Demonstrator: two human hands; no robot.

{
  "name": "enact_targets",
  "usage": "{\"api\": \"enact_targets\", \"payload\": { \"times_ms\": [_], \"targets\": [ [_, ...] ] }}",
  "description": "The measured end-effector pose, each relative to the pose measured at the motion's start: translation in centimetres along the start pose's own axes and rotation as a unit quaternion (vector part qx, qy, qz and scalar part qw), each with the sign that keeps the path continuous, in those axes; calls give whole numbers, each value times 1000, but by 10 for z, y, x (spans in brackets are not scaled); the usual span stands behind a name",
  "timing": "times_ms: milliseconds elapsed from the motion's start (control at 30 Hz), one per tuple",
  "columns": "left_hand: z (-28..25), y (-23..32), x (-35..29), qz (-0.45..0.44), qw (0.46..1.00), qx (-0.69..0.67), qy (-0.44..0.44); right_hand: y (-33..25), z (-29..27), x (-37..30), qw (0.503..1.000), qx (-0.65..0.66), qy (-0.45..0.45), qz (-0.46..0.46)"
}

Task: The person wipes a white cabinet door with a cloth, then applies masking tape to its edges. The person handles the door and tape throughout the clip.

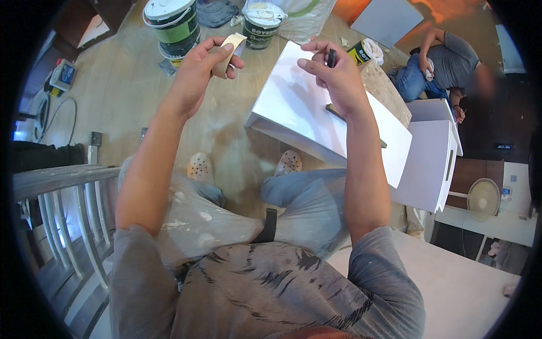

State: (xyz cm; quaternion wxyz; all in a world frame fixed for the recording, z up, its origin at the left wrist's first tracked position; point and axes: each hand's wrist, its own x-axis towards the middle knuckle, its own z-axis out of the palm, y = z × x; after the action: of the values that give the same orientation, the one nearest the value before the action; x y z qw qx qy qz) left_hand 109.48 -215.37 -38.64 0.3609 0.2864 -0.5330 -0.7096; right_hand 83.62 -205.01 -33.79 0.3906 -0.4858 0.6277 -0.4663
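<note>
above wood-toned flooring [226, 118], left fingers [219, 55] pinch curled tan strip [232, 42], right fingers [313, 68] black piece [331, 58].

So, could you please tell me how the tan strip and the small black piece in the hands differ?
The tan strip is pale and bent, while the black piece is dark and looks straight. The tan strip is in the left hand; the black piece is in the right hand. Both are partly covered by fingers.

Left head-worn fisheye view, facing steeply down, close above the wearer's shirt [248, 282], floor [237, 107] farther off
</note>
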Motion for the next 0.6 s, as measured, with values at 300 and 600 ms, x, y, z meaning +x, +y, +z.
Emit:
{"api": "enact_targets", "payload": {
  "times_ms": [300, 600],
  "targets": [
    [42, 15, -57, 132, 976, 165, -60, -24, 32, -31, 990, 93, -43, -95],
    [50, 14, -70, 185, 932, 307, -57, -15, 36, -25, 990, 59, -77, -98]
  ]
}}
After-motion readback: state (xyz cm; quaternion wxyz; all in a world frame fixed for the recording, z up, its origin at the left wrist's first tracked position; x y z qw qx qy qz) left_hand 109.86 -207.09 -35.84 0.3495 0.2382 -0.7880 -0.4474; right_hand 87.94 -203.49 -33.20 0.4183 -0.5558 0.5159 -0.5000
